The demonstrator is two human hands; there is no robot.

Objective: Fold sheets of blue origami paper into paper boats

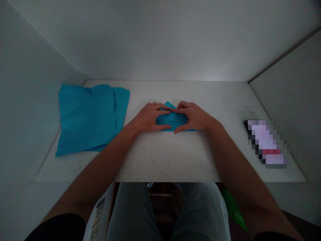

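Note:
A small folded piece of blue paper (174, 117) lies flat on the white table, its pointed top facing the far wall and a straight edge toward me. My left hand (151, 117) holds its left part, the thumb along the near edge and the index finger reaching to the middle. From the right, my right hand (194, 115) holds the other side in the same way. Both index fingertips meet near the centre crease, and the thumb tips almost touch. The side corners of the paper are partly hidden under my hands.
Several larger sheets of blue paper (87, 117) lie loosely stacked at the left, by my left forearm. A phone (267, 142), its screen blurred out, rests at the right. Walls enclose the table (163, 157) at the back and sides.

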